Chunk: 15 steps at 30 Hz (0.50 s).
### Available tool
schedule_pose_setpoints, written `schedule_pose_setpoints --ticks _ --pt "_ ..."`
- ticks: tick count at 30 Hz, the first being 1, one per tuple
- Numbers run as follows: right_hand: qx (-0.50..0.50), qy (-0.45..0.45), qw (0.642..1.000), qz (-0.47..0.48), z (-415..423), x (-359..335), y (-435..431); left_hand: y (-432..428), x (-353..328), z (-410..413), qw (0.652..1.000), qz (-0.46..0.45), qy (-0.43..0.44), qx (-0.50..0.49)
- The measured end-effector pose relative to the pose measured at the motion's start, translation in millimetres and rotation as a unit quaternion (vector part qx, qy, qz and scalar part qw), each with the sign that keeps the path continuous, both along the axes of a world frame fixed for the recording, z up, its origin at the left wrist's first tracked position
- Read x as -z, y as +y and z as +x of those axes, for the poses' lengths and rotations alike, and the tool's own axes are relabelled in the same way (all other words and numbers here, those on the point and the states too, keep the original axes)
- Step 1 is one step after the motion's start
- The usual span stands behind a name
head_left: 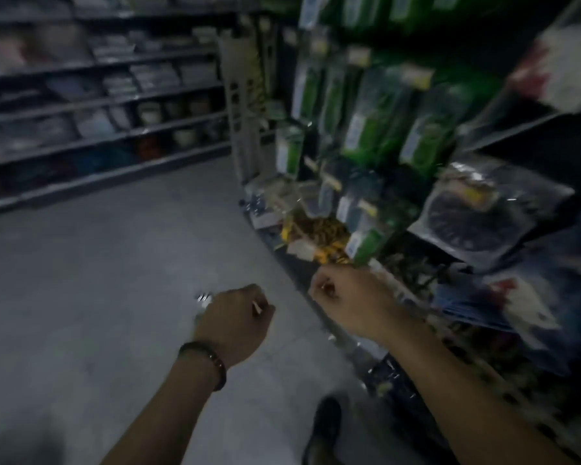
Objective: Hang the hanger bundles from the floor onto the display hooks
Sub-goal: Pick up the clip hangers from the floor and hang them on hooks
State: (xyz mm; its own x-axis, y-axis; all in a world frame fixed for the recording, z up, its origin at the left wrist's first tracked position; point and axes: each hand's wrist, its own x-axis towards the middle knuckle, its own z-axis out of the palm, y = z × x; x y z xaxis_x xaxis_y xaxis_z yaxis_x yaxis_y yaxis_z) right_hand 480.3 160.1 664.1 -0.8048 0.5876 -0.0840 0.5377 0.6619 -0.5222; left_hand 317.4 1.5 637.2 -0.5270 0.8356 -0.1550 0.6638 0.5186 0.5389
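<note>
view is dim and heavily blurred; findings are limited accordingly.

hands: the left hand (235, 318), with a dark bracelet (204, 361) at the wrist, is held over the floor (114, 280) with fingers curled inward. a small pale sliver is seen by its thumb and a glinting object (204, 298) just beyond its knuckles; whether either is pinched cannot be told. the right hand (344, 297) is likewise curled, close to the lower edge of the hanging display (366, 135); whether anything is held in it cannot be told.

task item: no hanger bundles can be made out, neither on the visible floor nor in either hand. individual display hooks are not resolved; only green packets (423, 142) and a yellow pack (319, 229) are seen hanging there, closely crowded.

other: shelving (97, 105) is noted across the aisle, a dark shoe (326, 426) at the bottom of the view.

handling assessment (judgement only): a bundle of hangers is expected to be light but stiff and awkward, with arms liable to snag on neighbouring packets. smooth wire or plastic may slide within a loose grip. hold is best taken at the gathered necks or the binding band, so that the hook ends are kept together and can be presented squarely to a free peg.
</note>
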Motion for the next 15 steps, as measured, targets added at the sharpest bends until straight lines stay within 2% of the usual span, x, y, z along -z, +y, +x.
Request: schedule_pose_setpoints --ticks 4,9,15 --pt "-0.039 -0.043 0.995 -0.084 -96.8 96.4 27.0 -10.0 82.7 -74.2 0.99 -0.112 -0.038 -0.076" --pt "-0.068 -0.112 0.976 -0.173 -220.1 221.3 83.4 10.4 174.9 -165.0 0.955 -0.207 -0.12 -0.177" --pt "-0.106 -0.239 0.94 -0.219 -348.3 374.9 149.9 80.4 306.2 -262.9 0.923 -0.26 -0.219 -0.181"
